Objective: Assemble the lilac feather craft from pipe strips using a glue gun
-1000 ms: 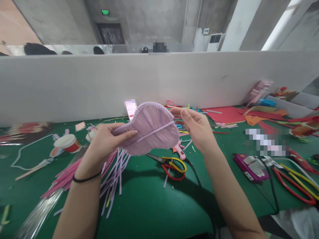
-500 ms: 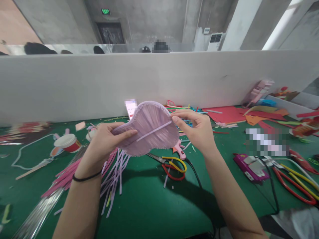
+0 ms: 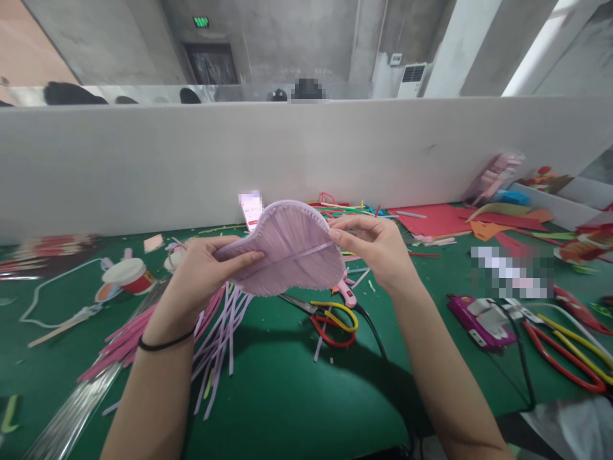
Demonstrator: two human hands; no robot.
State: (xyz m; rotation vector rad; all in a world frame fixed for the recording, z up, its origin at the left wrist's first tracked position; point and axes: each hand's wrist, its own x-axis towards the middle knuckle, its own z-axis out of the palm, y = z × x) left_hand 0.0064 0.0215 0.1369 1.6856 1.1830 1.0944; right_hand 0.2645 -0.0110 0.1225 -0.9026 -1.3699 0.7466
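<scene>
I hold a lilac gourd-shaped fan piece [image 3: 287,249], covered with thin strips, above the green table. My left hand [image 3: 204,271] grips its narrow left end, thumb lying on top. My right hand [image 3: 371,246] pinches its right edge, where a single lilac strip [image 3: 297,255] runs across the face. Loose lilac strips [image 3: 220,338] hang and lie under the piece.
Scissors with red and yellow handles [image 3: 330,316] lie just below the piece. Pink strips [image 3: 119,345] and a paper cup [image 3: 127,275] are at the left. A purple glue gun [image 3: 481,313], cables and more scissors [image 3: 565,351] are at the right. A white partition [image 3: 306,160] runs behind.
My right hand has closed in onto the piece's right edge and pressed the strip down flat against its face. The piece has tilted slightly flatter. The left hand has stayed put.
</scene>
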